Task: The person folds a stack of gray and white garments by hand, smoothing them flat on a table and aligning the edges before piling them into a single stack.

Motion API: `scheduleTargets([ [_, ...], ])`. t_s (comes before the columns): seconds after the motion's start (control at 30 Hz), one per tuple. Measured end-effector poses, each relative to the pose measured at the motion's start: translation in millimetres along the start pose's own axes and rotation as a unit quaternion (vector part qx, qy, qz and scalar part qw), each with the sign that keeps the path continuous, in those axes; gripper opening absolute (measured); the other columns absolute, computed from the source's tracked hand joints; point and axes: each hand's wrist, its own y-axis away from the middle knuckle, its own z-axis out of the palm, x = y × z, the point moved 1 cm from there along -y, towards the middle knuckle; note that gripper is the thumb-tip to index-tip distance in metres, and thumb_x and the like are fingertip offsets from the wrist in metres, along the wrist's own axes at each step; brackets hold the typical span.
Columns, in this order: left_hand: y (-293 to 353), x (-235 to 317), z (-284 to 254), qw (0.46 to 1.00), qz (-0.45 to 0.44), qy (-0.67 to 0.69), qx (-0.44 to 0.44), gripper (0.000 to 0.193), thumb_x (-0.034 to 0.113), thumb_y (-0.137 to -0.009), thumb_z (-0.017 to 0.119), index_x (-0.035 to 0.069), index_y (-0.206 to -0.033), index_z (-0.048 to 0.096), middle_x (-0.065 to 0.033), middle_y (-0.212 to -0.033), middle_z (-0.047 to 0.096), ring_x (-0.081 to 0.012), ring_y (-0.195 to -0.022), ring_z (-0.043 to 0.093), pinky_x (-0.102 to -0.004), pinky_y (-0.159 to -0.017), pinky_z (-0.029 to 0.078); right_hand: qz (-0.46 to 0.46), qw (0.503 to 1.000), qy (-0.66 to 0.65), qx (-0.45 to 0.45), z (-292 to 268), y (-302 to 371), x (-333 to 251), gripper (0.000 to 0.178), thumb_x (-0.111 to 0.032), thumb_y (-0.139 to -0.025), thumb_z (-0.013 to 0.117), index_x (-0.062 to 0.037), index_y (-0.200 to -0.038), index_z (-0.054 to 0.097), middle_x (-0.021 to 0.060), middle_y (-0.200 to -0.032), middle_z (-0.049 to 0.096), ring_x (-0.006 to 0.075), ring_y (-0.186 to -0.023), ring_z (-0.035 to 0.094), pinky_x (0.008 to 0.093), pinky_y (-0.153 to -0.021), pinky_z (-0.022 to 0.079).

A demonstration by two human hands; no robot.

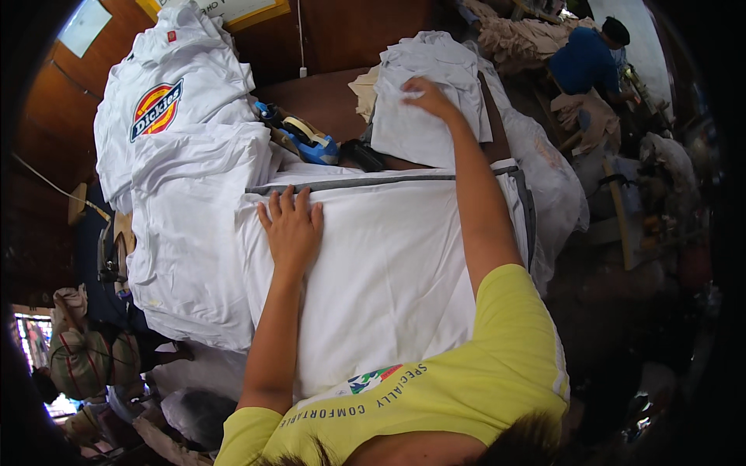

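Note:
A large white cloth (373,264) with a grey band along its far edge lies spread in front of me. My left hand (294,227) rests on it with spread fingers, the tips at the grey band. My right arm reaches forward over the table to a stack of folded white shirts (423,66). On top of that stack lies my right hand (427,99), its fingers apart and slightly bent, with nothing visibly gripped. Left of the cloth, a tall pile of white shirts (194,233) rises toward the back, the top one bearing a coloured print.
Between the piles sit a blue tape dispenser (311,144) and a dark object (364,155). Clear plastic wrapping (544,179) hangs along the table's right side. A person in blue (587,58) works at the back right near beige cloth (513,39). Bundles (81,361) crowd the lower left.

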Motion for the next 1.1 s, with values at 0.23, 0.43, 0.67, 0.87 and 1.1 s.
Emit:
scheduleTargets([
  [0.23, 2, -2, -3, 0.999, -0.010, 0.029, 0.013, 0.038, 0.033, -0.086, 0.046, 0.009, -0.115, 0.053, -0.0135, -0.124, 0.047, -0.0335, -0.122, 0.034, -0.0513, -0.104, 0.013, -0.095, 0.904, 0.400, -0.120, 73, 45, -65, 0.046, -0.029, -0.062, 0.075, -0.0159, -0.102, 0.056, 0.0080, -0.115, 0.044, 0.0313, -0.104, 0.048, 0.0421, -0.079, 0.047],
  [0.43, 6, -6, 0, 0.999, -0.019, 0.028, 0.029, 0.038, 0.035, -0.086, 0.046, 0.011, -0.115, 0.054, -0.0111, -0.123, 0.048, -0.0310, -0.122, 0.035, -0.0514, -0.104, 0.014, -0.082, 0.858, 0.495, -0.106, 83, 72, -82, 0.036, -0.023, -0.066, 0.067, -0.0126, -0.099, 0.057, 0.0106, -0.132, 0.038, 0.0348, -0.113, 0.045, 0.0438, -0.076, 0.048],
  [0.67, 6, -3, -1, 0.997, 0.000, 0.052, 0.054, 0.037, 0.033, -0.084, 0.048, 0.009, -0.111, 0.055, -0.0116, -0.119, 0.050, -0.0319, -0.119, 0.037, -0.0523, -0.103, 0.016, 0.122, 0.992, -0.030, -0.008, 39, 62, -7, 0.014, -0.015, -0.083, 0.049, -0.0056, -0.091, 0.056, 0.0090, -0.097, 0.059, 0.0185, -0.093, 0.055, 0.0303, -0.080, 0.043],
  [0.87, 10, -5, -1, 0.997, -0.003, 0.033, 0.066, 0.034, 0.031, -0.084, 0.049, 0.008, -0.109, 0.055, -0.0121, -0.116, 0.051, -0.0324, -0.117, 0.039, -0.0527, -0.102, 0.018, 0.061, 0.810, -0.450, 0.371, -104, 54, -102, 0.031, -0.028, -0.083, 0.058, -0.0067, -0.105, 0.053, 0.0067, -0.104, 0.055, 0.0182, -0.098, 0.051, 0.0331, -0.089, 0.041],
  [1.1, 12, -7, -21, 0.907, 0.070, 0.394, 0.133, 0.046, 0.022, -0.075, 0.065, 0.009, -0.117, 0.050, -0.0140, -0.125, 0.044, -0.0333, -0.118, 0.038, -0.0435, -0.102, 0.026, -0.029, 0.879, -0.254, 0.403, -170, 134, -344, 0.046, -0.043, -0.084, 0.052, -0.0095, -0.115, 0.052, 0.0046, -0.104, 0.055, 0.0157, -0.095, 0.054, 0.0299, -0.085, 0.042],
])
